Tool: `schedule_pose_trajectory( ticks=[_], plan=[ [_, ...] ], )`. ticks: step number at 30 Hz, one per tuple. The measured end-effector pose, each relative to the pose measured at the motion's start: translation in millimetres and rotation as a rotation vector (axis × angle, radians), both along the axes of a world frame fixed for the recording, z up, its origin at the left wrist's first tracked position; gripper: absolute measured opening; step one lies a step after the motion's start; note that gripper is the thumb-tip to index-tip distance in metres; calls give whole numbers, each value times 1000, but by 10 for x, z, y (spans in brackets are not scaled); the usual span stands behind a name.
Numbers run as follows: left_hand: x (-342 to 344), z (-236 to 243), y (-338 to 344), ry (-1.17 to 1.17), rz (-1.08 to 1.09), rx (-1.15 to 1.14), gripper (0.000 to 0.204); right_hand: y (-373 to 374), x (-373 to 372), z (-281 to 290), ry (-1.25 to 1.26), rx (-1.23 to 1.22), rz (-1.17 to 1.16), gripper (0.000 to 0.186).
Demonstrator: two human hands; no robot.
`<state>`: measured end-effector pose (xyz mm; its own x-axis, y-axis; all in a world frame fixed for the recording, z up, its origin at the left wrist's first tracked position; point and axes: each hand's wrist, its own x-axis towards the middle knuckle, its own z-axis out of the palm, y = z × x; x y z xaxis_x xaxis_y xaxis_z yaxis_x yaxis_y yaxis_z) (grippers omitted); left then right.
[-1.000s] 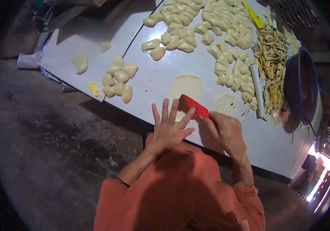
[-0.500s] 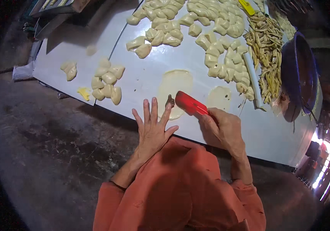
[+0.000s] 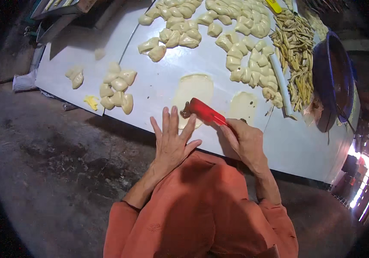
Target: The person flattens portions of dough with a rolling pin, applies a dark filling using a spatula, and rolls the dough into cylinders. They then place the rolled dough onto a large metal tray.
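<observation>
1. Right grip point(image 3: 247, 139): clenched around near end of red scraper point(image 3: 206, 112); blade points up-left from the grip, over thin dough sheet point(image 3: 196, 88).
2. Left grip point(image 3: 171, 144): released, holding nothing, fingers spread, at dough sheet's near-left edge. Can't tell if fingertips press on it.
3. Brown paste point(image 3: 185, 111) on that sheet, just beyond left index fingertip, beside scraper tip.
4. Second dough sheet point(image 3: 241, 103), dark specks: just beyond right grip.
5. Dough pieces point(image 3: 236, 58): farther beyond right grip, same counter point(image 3: 296, 146).
6. White rod point(image 3: 282, 84), yellowish strips point(image 3: 296, 51), purple tub point(image 3: 328, 73): beyond and right of right grip.
7. Small dough cluster point(image 3: 118, 84), yellow scrap point(image 3: 91, 102): left of left grip.
</observation>
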<state>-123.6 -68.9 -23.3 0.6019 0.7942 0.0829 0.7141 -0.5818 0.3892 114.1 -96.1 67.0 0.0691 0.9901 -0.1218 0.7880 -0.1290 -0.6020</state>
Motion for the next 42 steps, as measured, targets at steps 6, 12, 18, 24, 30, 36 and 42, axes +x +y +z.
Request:
schedule_pose_trajectory(
  ticks=[6, 12, 18, 24, 30, 36, 42],
  plan=[
    [124, 38, 171, 128, 24, -71, 91, -6, -65, 18, 42, -32, -31, 22],
    [-82, -1, 94, 180, 40, -90, 88, -109, 8, -22, 48, -55, -116, 22],
    [-116, 7, -2, 168, -14, -70, 80, -130, 17, -81, 88, -51, -129, 23],
    [-210, -49, 55, 176, -82, -84, 76, -77, 212, -64, 285, -149, -294, 23],
    [-383, -104, 50, 162, -118, -96, 71, -102, 914, 93, 1002, 24, -722, 15],
    [-519, -195, 65, 135, -187, -14, 71, -487, 2387, 315, 95, 602, -1115, 20],
    [-490, -224, 87, 100, -236, 17, 69, -725, 3012, 552, -1139, 145, -779, 27]
  ],
)
